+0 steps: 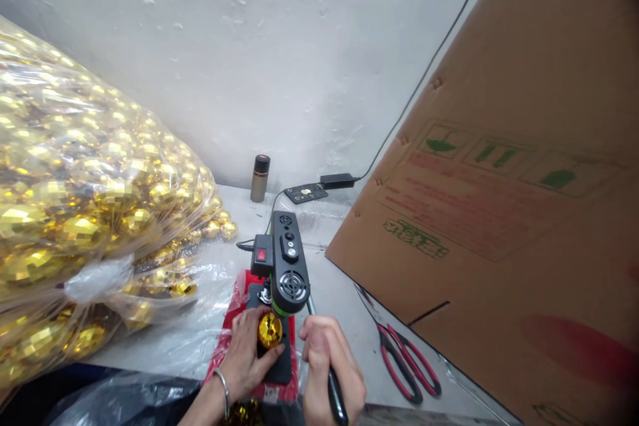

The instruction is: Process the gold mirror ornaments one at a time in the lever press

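A small shiny gold ball (270,331), faceted like a mirror ball, sits under the head of a black bench machine (290,259) that looks like a mini drill press. My left hand (242,349) steadies the ball from the left, its fingers behind it and the thumb in front. My right hand (329,366) is wrapped around the machine's lever, whose black grip (337,396) sticks out below the fist. Beneath the ball lies the machine's dark base (279,373), over red plastic (229,329). The contact between tool and ball is hidden by the head.
A large clear bag of gold balls (100,193) fills the left side. Red-handled scissors (407,363) lie at right, beside a big leaning cardboard box (479,233). A spray can (259,178), a dark patterned pad (305,193) and a power adapter (337,180) stand near the wall.
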Available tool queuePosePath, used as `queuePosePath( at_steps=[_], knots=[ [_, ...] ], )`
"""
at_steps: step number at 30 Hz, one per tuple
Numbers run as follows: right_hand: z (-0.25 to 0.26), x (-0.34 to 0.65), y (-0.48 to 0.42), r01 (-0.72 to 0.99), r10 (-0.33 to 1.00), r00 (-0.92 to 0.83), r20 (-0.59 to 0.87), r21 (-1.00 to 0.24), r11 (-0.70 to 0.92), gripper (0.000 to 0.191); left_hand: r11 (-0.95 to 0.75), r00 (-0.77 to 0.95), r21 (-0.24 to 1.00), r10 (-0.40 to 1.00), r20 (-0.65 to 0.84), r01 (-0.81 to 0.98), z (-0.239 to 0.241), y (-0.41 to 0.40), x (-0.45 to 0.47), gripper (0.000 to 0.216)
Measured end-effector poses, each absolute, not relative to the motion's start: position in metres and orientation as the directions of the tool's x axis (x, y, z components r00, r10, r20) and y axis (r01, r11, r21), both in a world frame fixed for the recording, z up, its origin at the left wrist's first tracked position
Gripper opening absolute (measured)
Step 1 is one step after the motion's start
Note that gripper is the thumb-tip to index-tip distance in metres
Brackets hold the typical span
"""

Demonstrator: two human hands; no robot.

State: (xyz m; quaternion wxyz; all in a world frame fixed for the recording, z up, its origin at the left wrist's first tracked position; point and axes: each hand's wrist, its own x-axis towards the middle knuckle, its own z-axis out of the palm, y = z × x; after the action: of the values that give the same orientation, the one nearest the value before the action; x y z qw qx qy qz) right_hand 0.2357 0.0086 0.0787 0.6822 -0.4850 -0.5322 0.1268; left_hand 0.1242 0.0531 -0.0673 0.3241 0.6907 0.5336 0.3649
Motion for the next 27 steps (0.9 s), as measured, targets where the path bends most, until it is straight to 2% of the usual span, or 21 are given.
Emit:
queuePosePath(
  at_steps=[16, 27],
  knots=[
    [0.047, 0.224, 0.008, 0.353, 0.612, 0.481, 0.627, -0.778, 0.52, 0.043, -0.226, 0.214, 0.834, 0.968, 0.133, 0.503, -0.062, 0.05, 0.122, 0.051],
    [0.036, 0.223, 0.009, 0.351, 0.603, 0.495, 0.626, -0.779, 0.52, 0.04, -0.255, 0.217, 0.819, 0.962, 0.163, 0.513, -0.063, 0.051, 0.122, 0.049]
  ],
)
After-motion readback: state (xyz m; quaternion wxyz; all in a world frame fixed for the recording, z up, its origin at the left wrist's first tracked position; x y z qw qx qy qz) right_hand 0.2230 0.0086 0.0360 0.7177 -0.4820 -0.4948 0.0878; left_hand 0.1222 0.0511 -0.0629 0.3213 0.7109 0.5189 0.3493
